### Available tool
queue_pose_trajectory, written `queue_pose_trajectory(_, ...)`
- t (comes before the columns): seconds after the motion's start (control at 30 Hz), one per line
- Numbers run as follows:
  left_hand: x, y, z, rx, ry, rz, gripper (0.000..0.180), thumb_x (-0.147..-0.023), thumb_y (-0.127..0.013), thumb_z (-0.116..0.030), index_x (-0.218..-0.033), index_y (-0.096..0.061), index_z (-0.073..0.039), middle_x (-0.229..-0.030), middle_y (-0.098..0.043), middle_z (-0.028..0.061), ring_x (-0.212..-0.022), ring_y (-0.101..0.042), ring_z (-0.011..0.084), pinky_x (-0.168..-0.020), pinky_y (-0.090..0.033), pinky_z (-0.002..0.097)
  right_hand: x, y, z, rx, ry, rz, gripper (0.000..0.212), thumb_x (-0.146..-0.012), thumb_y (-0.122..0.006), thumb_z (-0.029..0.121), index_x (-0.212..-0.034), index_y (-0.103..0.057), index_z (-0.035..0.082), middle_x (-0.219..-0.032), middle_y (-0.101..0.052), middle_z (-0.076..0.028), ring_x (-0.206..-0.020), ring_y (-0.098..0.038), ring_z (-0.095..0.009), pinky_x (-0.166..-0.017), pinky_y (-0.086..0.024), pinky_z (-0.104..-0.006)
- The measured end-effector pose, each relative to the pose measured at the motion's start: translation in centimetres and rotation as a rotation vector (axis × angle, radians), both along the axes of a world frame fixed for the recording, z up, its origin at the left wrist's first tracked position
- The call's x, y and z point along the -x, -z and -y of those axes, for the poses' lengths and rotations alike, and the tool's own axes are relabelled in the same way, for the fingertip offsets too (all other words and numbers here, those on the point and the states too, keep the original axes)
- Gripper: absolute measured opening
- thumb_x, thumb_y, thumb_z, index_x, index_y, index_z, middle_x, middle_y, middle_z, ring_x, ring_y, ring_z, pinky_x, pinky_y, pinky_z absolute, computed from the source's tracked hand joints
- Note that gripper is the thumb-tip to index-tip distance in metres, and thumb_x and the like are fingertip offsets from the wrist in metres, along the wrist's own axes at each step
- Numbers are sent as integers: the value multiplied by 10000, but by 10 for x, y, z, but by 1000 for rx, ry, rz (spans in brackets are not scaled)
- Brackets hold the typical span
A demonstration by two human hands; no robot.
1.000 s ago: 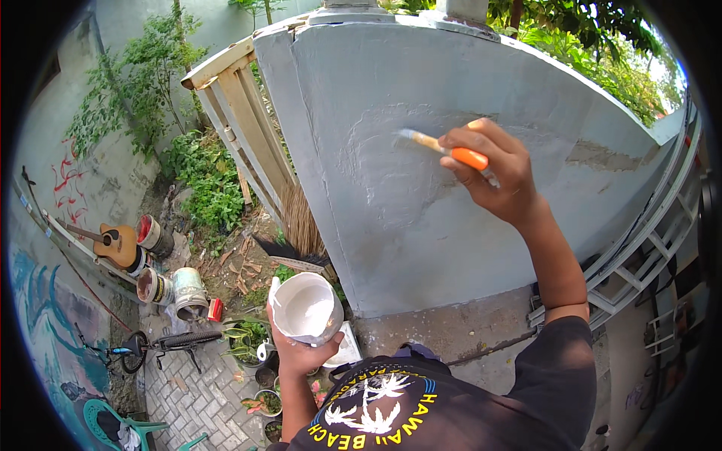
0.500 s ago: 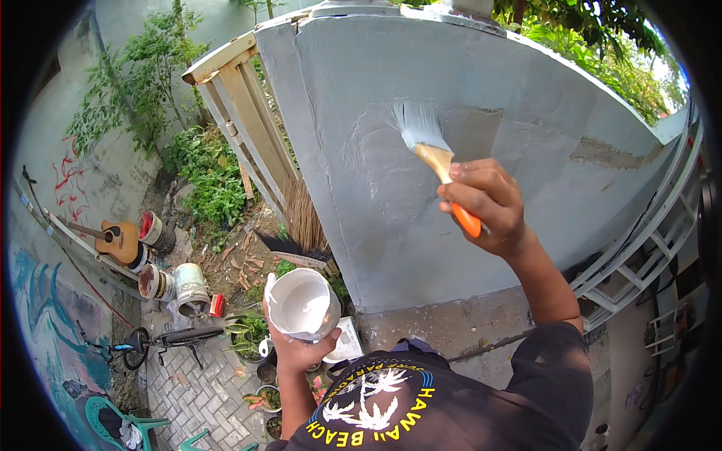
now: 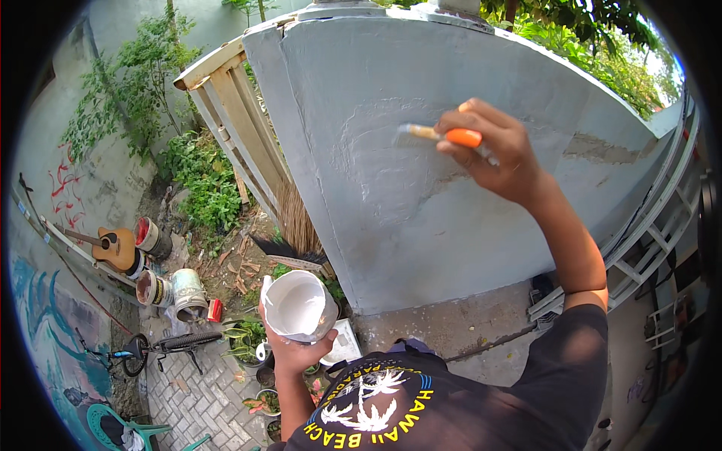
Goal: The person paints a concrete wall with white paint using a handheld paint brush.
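Clock is from the middle of our view. Our right hand [image 3: 492,150] is up at 2 o'clock, fingers closed round the orange handle of a paint brush [image 3: 463,137]. Brush lies near level in front of the grey wall [image 3: 376,68], bristles toward 9 o'clock of the hand — they're blurred, so we can't tell if they touch it. Wall shows raised, uneven ridges around the bristles, plus a rough brownish patch [image 3: 602,149] out past the hand, between 2 and 3.

Our left hand [image 3: 295,355] is at 7 o'clock, wrapped round a white tub [image 3: 297,304], thumb on its near side. Tub is open-topped, mouth facing us, white paint inside; it sits well apart from the brush. A white tray [image 3: 344,347] is just beside it at the tub's 4 o'clock.

Around us: slatted gate [image 3: 244,113] between 10 and 11, broom [image 3: 298,218] at 9 against the wall's edge, guitar [image 3: 114,249] further out at 9. Buckets [image 3: 188,292] and bicycle [image 3: 177,342] are at 8, green chair [image 3: 98,421] low between 7 and 8. White ladder [image 3: 639,272] — out at 3.
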State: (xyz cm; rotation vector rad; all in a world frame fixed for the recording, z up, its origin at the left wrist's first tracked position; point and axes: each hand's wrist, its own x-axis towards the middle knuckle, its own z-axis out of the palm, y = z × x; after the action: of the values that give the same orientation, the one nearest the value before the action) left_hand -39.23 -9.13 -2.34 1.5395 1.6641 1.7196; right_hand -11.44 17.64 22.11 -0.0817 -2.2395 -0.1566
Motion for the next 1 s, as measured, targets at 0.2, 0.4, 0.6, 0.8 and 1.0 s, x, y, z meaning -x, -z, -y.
queue_pose_trajectory(0.2,-8,-7,-3,-28,19,66,1289,-584,-913,-178,-1619,-161,-22,-1361,-593,160,-1225,-636,280,-1050,-521,434,-5,-67,7,-429,-27,-191,279,-841,-854,85,-1088,-726,54,-956,-692,-60,-830,-693,-228,-705,-570,-329)
queue_pose_trajectory(0.4,-7,-7,-2,-15,1,74,1268,-582,-908,-166,-1612,-182,-23,-1376,-582,158,-1237,-629,277,-1056,-518,438,5,57,25,-257,52,-117,254,-762,-863,107,-968,-714,110,-919,-649,-41,-868,-695,-238,-697,-595,-333)
queue_pose_trajectory(0.6,-12,-5,-3,19,-1,174,1239,-579,-899,-150,-1594,-201,-12,-1366,-585,161,-1238,-626,280,-1065,-510,434,-1,180,38,142,68,-50,201,-829,-828,105,-998,-721,93,-924,-681,-59,-851,-695,-258,-689,-571,-359)
queue_pose_trajectory(0.8,-16,-6,-4,17,52,121,1232,-594,-906,-139,-1593,-197,-7,-1370,-583,163,-1239,-624,282,-1064,-507,433,-6,195,38,333,56,84,182,-868,-813,112,-1021,-719,82,-898,-662,-65,-784,-661,-264,-657,-531,-373)
queue_pose_trajectory(1.0,-22,-11,-6,24,89,201,1232,-599,-904,-133,-1598,-193,-12,-1371,-583,164,-1244,-624,279,-1071,-505,431,-6,50,-7,92,0,12,210,-899,-804,75,-1073,-693,33,-940,-687,-98,-800,-670,-261,-681,-541,-360)
